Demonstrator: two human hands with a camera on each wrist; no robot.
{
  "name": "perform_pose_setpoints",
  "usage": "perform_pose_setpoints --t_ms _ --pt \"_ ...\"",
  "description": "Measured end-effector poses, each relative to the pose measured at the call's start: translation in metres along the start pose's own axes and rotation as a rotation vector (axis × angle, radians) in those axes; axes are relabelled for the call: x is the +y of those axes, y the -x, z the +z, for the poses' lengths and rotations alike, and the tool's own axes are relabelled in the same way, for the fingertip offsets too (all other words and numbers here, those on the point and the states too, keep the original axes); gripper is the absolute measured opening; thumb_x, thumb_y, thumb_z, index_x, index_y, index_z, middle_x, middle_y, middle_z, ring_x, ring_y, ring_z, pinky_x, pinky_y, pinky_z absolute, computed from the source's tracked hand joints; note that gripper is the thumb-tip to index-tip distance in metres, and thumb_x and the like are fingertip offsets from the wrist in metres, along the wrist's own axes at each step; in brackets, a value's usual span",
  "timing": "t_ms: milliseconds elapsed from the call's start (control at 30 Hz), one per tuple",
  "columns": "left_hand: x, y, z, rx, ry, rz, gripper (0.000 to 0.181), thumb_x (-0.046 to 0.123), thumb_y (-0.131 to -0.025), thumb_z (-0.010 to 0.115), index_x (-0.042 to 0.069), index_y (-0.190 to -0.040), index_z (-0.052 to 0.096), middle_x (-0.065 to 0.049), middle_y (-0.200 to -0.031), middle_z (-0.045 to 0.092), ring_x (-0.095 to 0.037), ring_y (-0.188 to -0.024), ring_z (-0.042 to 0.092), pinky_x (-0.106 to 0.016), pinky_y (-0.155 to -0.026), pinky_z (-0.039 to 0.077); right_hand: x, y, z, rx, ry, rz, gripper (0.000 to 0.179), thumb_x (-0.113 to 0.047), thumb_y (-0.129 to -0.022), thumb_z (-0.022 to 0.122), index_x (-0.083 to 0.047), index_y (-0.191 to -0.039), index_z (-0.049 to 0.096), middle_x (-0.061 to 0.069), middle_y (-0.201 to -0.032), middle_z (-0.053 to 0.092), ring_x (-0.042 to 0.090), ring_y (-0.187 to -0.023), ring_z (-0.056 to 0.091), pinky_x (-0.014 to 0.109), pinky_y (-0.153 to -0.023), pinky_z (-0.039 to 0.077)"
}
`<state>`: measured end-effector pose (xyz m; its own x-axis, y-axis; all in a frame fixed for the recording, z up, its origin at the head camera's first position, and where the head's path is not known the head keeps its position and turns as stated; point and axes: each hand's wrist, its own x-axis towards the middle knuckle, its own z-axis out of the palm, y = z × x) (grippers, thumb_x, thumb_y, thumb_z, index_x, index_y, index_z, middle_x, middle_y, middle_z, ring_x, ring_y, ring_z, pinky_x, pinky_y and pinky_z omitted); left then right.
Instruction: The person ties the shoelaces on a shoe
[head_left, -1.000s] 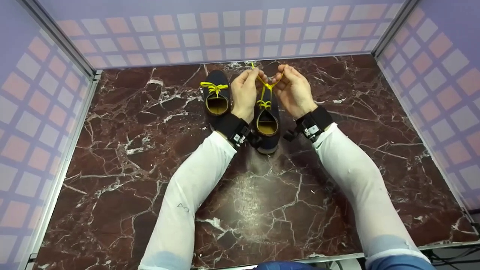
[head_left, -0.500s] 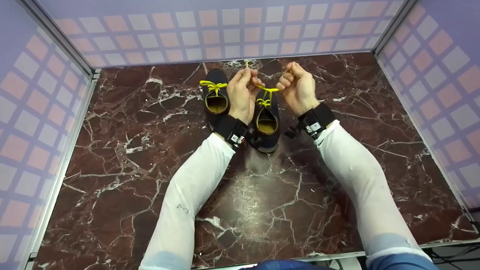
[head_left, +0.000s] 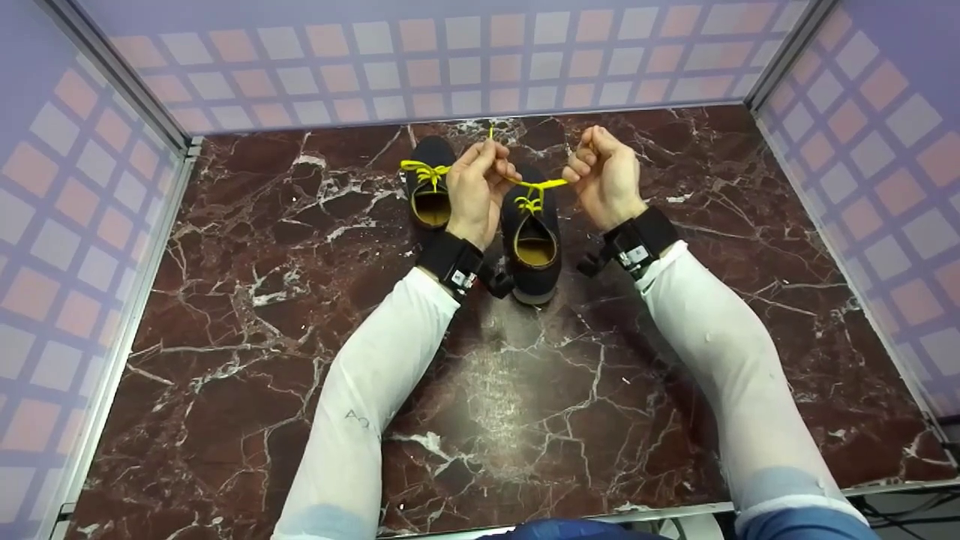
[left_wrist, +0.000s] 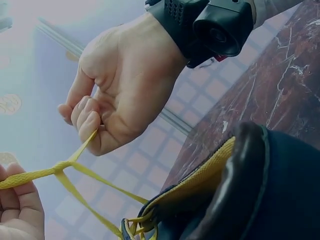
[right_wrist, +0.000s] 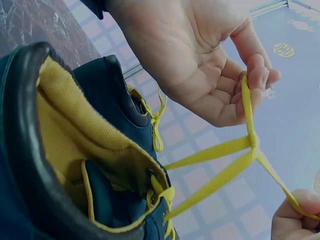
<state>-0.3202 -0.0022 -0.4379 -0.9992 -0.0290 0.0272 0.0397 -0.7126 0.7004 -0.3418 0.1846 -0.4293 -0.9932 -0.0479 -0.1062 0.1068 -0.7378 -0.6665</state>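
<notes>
In the head view, my left hand (head_left: 478, 187) and right hand (head_left: 606, 176) are raised above a dark low-cut shoe (head_left: 534, 264) with a yellow lining. Both hands grip the ends of its yellow shoelace (head_left: 540, 184), which stretches sideways between them from a crossing above the shoe. A short lace end sticks up past my left fingertips. The left wrist view has my right hand (left_wrist: 132, 80) with curled fingers on one lace strand; part of my left hand (left_wrist: 20, 210) shows at the edge. In the right wrist view, my left hand (right_wrist: 200, 60) pinches the other strand.
A matching dark shoe (head_left: 430, 205) with a tied yellow bow stands to the left, partly behind my left hand. The brown marbled table (head_left: 300, 330) carries both shoes. Tiled panels (head_left: 480, 67) enclose it at the back and both sides.
My hands have moved apart, left hand leftward and right hand rightward. The lace, earlier a raised V, now runs nearly straight between them, with its crossing lower.
</notes>
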Motion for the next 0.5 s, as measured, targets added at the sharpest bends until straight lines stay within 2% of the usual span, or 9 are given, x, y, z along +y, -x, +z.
perform_pose_setpoints --t_ms 233,500 --pt "-0.0002 -0.002 -0.0046 0.004 0.0 -0.013 0.041 0.009 -0.12 0.047 0.006 -0.084 0.067 -0.002 -0.067 0.059 -0.016 -0.065 0.06 -0.027 -0.067 0.058 -0.004 -0.0006 -0.0069 0.008 0.022 -0.01 0.044 -0.019 -0.122 0.033 -0.009 -0.087 0.058 -0.005 -0.063 0.041 0.01 -0.054 0.035 0.023 -0.054 0.034" --pt "0.0044 -0.003 -0.0102 -0.057 -0.058 -0.03 0.042 0.007 -0.118 0.047 0.006 -0.082 0.067 -0.001 -0.065 0.058 -0.015 -0.062 0.06 -0.027 -0.065 0.057 -0.0058 -0.0012 -0.0103 0.019 0.017 -0.01 0.043 -0.02 -0.122 0.033 -0.008 -0.089 0.057 -0.005 -0.064 0.04 0.01 -0.054 0.035 0.023 -0.054 0.034"
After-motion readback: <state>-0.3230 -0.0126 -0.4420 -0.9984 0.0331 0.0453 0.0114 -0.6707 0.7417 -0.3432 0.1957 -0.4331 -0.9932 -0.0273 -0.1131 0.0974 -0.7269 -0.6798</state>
